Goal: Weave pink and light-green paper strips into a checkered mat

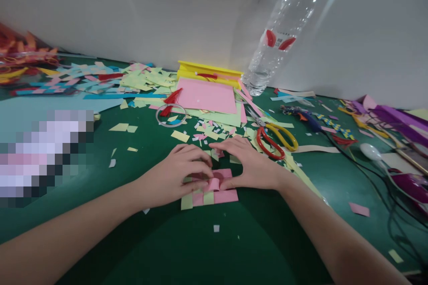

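Note:
A small woven mat of pink and pale green paper strips (225, 197) lies on the table in front of me. One pink strip (214, 184) bulges up in a loop at its middle. My left hand (182, 171) comes from the left, with thumb and index finger closed on this strip's left side. From the other side my right hand (250, 164) touches the strip with its thumb. Its other fingers are stretched out apart, beyond the mat. Both hands cover parts of the mat's far edge.
Red- and yellow-handled scissors (274, 138) lie beyond my right hand. Pink sheets (207, 95), a clear tape ring (170, 116) and paper scraps (147, 78) spread behind. A plastic bottle (277, 40) stands by the wall. A blurred-out flat object (40, 160) is left; a purple glue gun (411, 185) right.

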`<state>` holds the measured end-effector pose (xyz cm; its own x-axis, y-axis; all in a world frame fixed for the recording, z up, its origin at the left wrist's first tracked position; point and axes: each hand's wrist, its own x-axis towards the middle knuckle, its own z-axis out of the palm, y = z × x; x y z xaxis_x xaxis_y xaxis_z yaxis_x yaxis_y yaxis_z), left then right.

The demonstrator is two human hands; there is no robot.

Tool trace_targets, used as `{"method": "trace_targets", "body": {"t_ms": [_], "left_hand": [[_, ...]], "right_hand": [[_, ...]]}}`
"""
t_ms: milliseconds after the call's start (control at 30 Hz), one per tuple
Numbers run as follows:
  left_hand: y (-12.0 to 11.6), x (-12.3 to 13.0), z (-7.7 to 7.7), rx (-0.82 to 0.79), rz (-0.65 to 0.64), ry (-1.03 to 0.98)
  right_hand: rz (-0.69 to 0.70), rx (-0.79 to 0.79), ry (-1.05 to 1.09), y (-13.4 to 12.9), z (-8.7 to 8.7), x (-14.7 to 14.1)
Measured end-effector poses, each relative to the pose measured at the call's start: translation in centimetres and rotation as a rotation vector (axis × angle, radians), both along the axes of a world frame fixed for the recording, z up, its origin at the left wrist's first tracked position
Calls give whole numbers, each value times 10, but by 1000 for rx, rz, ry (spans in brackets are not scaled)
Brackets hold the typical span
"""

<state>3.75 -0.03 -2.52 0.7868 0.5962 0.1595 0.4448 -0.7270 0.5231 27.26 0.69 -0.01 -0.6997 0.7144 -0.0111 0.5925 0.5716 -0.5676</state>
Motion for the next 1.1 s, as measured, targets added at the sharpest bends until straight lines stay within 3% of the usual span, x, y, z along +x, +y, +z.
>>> {"method": "trace_targets", "body": {"t_ms": [267, 467, 733, 1100], "left_hand": [[-2, 1, 2, 3, -10, 4], [-2, -4, 6, 19, 8, 3], [6, -11, 7, 93, -136, 163], [7, -13, 5, 214, -127, 149]], "right_hand": [[-119, 13, 103, 0, 10, 6], [17, 19, 104, 5, 9, 10], [0, -9, 39, 7, 8, 10], [42, -44, 1, 7, 4, 7]]}}
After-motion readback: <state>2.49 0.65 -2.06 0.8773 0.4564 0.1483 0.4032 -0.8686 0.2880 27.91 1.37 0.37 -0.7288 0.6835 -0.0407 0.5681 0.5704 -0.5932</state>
